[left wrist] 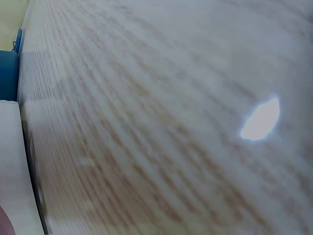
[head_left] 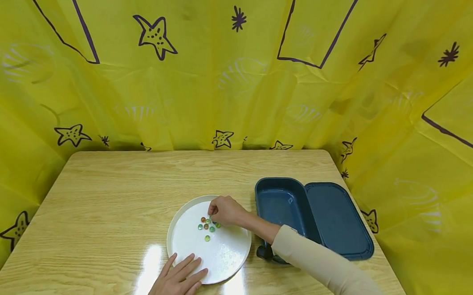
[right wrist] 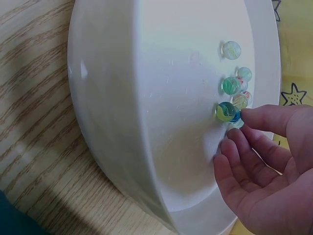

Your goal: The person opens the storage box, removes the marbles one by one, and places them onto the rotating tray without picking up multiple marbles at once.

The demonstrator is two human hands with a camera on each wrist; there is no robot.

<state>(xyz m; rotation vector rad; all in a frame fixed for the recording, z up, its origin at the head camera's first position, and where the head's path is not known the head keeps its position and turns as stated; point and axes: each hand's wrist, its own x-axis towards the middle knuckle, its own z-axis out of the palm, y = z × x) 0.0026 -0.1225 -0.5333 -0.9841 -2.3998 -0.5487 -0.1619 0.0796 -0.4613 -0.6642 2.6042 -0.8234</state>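
Several glass marbles point(head_left: 212, 229) in green, amber and clear tones cluster on a round white tray point(head_left: 226, 264) with a raised rim. My right hand point(head_left: 228, 211) reaches over them from the right. In the right wrist view, its thumb and index finger pinch at a blue-tinted marble point(right wrist: 237, 116), partly hidden behind a green-yellow marble point(right wrist: 225, 111). The other fingers curl loosely close to the tray's surface. My left hand point(head_left: 173, 282) lies with fingers spread and straight over the tray's near-left rim. The left wrist view shows mostly tabletop, with the tray's side at its left edge.
Right of the tray stands a deep dark-blue rectangular container point(head_left: 281, 196), with my right forearm crossing above it. Its matching flat lid point(head_left: 337, 222) lies beside it, near the wooden table's point(head_left: 103, 208) right edge. Yellow patterned curtains point(head_left: 202, 100) surround the table.
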